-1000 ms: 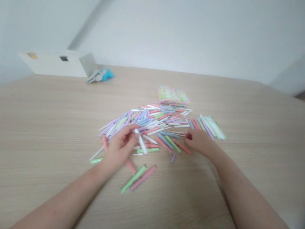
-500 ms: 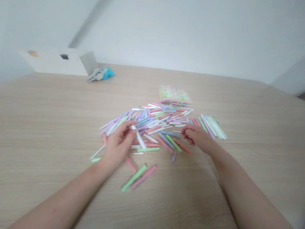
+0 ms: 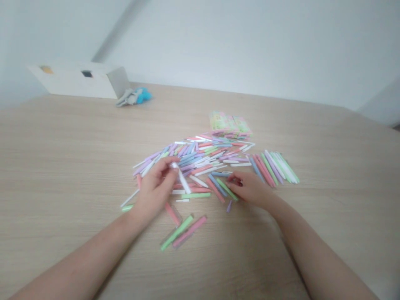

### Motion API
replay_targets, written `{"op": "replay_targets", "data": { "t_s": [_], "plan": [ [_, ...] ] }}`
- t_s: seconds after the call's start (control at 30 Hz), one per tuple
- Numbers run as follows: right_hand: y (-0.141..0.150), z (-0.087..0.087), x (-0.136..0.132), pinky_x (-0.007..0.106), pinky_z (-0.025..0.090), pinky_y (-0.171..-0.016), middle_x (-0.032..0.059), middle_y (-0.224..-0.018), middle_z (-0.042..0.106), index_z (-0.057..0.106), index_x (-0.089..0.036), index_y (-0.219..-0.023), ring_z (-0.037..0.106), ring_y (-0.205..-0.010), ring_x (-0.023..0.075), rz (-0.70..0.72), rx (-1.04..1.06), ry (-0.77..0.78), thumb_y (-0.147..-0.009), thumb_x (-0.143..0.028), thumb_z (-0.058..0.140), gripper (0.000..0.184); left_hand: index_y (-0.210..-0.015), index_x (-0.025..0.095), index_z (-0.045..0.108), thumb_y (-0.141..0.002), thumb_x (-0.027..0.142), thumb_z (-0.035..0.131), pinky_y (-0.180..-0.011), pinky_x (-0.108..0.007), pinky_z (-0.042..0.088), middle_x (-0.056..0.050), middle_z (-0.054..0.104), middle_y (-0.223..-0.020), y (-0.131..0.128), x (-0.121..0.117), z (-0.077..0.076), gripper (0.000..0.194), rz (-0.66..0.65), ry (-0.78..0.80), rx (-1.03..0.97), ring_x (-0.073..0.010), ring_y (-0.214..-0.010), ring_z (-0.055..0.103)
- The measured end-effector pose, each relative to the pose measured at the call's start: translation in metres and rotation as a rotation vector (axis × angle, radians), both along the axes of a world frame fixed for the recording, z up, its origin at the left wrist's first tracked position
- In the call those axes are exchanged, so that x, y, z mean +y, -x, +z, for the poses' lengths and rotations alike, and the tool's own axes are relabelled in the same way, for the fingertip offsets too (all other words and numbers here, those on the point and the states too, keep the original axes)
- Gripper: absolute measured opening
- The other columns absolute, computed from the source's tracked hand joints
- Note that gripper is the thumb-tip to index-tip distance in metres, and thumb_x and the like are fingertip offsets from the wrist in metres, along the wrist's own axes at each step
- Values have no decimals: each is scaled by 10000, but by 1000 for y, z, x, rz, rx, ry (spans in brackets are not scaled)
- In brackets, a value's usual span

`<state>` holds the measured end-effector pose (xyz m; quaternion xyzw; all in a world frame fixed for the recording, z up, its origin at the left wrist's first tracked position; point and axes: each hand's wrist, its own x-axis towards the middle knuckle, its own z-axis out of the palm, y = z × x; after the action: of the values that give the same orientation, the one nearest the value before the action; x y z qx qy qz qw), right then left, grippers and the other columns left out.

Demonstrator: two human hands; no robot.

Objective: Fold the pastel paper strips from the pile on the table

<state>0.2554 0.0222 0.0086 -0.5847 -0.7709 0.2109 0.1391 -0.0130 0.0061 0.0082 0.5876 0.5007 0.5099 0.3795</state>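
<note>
A loose heap of pastel sticks [image 3: 203, 158] in pink, green, blue, purple and white lies on the wooden table [image 3: 62, 158]. My left hand [image 3: 154, 189] rests at the heap's near left edge, fingers pinched on a white stick [image 3: 182, 180]. My right hand [image 3: 250, 187] lies on the near side of the heap with its fingers curled over a pink stick; what it grips is partly hidden. To the right, a sorted row of sticks [image 3: 275, 166] lies side by side. A green and a pink stick [image 3: 183, 231] lie apart, nearer to me.
A stack of green and pink packets [image 3: 229, 124] sits just behind the heap. At the far left stands a white box [image 3: 78, 79] with a grey and blue cloth item [image 3: 134, 96] beside it. A pale wall rises behind the table.
My right hand has slid left from beside the sorted row to the middle of the heap's near edge. My left hand has kept the white stick and hardly moved.
</note>
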Motion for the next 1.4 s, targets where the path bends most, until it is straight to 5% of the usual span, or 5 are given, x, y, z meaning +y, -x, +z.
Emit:
{"op": "replay_targets", "data": {
  "t_s": [0.37, 0.63, 1.0, 1.23, 1.4],
  "plan": [
    [-8, 1, 6, 252, 351, -584, 15, -665, 629, 654, -165, -885, 552, -627, 153, -128, -15, -111, -812, -318, 542, 203, -1103, 197, 564, -847, 274, 512, -589, -225, 454, 13, 503, -748, 0, 0, 0, 272, -16, -5, 14, -105, -608, 465],
    [-4, 25, -13, 235, 346, -564, -5, -620, 593, 702, -186, -798, 543, -603, 139, 181, -24, 127, -751, -221, 550, 163, -1105, 206, 563, -855, 283, 511, -617, -234, 463, 14, 509, -758, 0, -1, -1, 267, -22, -8, 21, -104, -617, 467],
    [9, 14, -15, 236, 338, -579, 32, -712, 646, 676, -170, -761, 557, -655, 148, 164, -153, 46, -740, -187, 527, 152, -1105, 211, 576, -847, 291, 522, -627, -243, 467, 9, 524, -779, 0, -1, -3, 276, -14, -14, 28, -112, -633, 483],
    [-15, 39, -10, 241, 336, -562, 17, -659, 621, 647, -169, -751, 548, -624, 145, 60, -152, 55, -812, -326, 484, 235, -1101, 208, 576, -846, 298, 520, -630, -246, 461, -1, 545, -811, -1, -2, -2, 276, -10, -16, 38, -125, -666, 506],
    [-30, 47, -10, 248, 325, -541, 28, -674, 652, 665, -179, -721, 574, -643, 167, -29, -299, 220, -740, -381, 560, 229, -1096, 201, 568, -848, 287, 516, -600, -230, 443, 17, 507, -751, -2, -2, 0, 268, -23, -11, 44, -109, -617, 473]
  ]
}}
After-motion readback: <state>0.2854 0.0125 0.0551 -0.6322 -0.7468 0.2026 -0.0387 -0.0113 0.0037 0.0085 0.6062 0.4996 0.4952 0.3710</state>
